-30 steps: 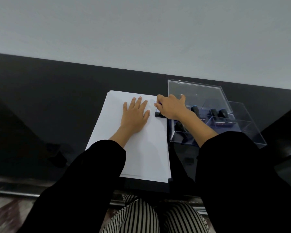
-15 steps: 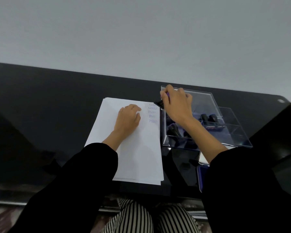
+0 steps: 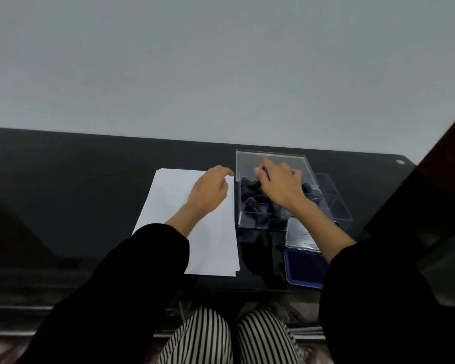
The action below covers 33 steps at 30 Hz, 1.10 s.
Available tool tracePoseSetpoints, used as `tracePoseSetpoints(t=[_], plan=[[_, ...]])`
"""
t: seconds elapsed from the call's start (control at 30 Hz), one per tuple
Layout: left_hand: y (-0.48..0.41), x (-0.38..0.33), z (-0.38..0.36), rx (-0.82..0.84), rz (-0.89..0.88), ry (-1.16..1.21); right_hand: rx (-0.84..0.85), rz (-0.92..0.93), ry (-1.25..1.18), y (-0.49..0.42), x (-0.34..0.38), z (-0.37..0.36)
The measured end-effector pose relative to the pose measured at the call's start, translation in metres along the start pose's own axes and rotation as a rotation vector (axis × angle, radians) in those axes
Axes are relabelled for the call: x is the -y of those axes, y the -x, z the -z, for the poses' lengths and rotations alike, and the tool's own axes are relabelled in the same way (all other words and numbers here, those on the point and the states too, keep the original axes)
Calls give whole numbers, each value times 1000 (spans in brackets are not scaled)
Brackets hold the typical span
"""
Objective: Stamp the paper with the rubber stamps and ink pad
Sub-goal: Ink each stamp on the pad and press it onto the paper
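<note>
I am pinching what looks like a stamp [image 3: 259, 183] in my right grip [image 3: 281, 187], inside the clear box [image 3: 271, 155] beside the paper [image 3: 168, 206]; my left grip [image 3: 210, 193] is resting relaxed on the paper, steadying it.

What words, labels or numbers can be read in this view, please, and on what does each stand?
Nothing is legible.
Paper: faint stamped marks beside the left hand, too blurred to read.
Ink pad lid: a small dark print, too small to read.
Rubber stamp in the right hand: no lettering shows.
</note>
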<state>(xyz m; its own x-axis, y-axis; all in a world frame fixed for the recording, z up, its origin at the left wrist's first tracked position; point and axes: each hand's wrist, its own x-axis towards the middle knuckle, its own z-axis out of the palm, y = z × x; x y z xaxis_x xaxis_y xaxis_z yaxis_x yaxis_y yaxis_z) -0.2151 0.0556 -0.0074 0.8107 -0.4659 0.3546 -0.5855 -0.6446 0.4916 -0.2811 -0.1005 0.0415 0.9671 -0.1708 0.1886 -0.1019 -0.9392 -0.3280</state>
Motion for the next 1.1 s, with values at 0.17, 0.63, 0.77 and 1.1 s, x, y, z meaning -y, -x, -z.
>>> tracePoseSetpoints(t=[0.17, 0.63, 0.77, 1.1], plan=[[6, -22, 9, 30, -39, -1, 51, -27, 17, 16, -9, 13], [-2, -47, -14, 300, 1, -90, 185, -75, 29, 0, -27, 11], [-5, -42, -20, 265, -12, -120, 256, -90, 113, -7, -29, -4], [-6, -32, -29, 178, -56, -127, 49, -34, 365, -8, -25, -31]])
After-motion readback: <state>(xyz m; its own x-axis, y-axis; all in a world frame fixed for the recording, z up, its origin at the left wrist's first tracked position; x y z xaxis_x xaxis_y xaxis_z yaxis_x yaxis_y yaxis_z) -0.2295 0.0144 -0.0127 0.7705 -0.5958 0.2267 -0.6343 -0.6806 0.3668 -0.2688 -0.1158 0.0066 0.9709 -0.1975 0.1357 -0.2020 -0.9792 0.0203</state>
